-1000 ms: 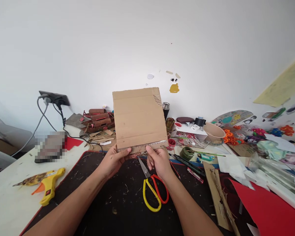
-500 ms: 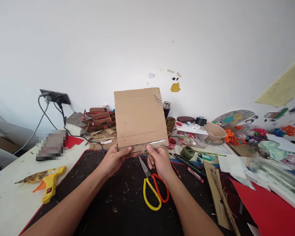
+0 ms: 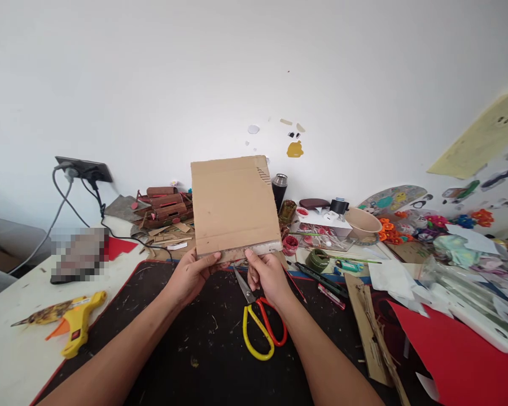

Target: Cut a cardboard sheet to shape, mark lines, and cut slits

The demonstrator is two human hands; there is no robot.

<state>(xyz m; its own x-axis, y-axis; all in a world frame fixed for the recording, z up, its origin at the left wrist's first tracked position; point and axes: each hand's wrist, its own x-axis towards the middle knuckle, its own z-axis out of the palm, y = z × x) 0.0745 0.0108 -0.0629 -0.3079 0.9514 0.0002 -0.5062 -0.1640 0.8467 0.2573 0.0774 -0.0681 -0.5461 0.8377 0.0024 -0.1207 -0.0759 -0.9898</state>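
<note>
A square piece of brown cardboard (image 3: pixel 235 206) is held up in front of me, tilted back, with its upper right corner torn to bare corrugation. My left hand (image 3: pixel 192 274) grips its lower left edge, thumb on the front face. At the lower right edge, my right hand (image 3: pixel 268 276) pinches it between thumb and curled fingers. A strip along the bottom edge looks shiny, perhaps tape. Below the cardboard, scissors (image 3: pixel 256 327) with one yellow and one red handle lie on the dark mat (image 3: pixel 203 349), close to my right hand.
A yellow glue gun (image 3: pixel 78 324) lies left on the white table. Behind stand brown rolled cardboard pieces (image 3: pixel 167 206), a black flask (image 3: pixel 279 189) and a green paint jar (image 3: pixel 317 260). Cardboard strips (image 3: pixel 364 327) and red paper (image 3: pixel 457 355) lie at right, with a beige bowl (image 3: pixel 363 224) farther back.
The view has turned slightly right, so the surroundings sit farther left. The cardboard is tilted a little more, showing more of its bottom strip. Both hands keep their grip.
</note>
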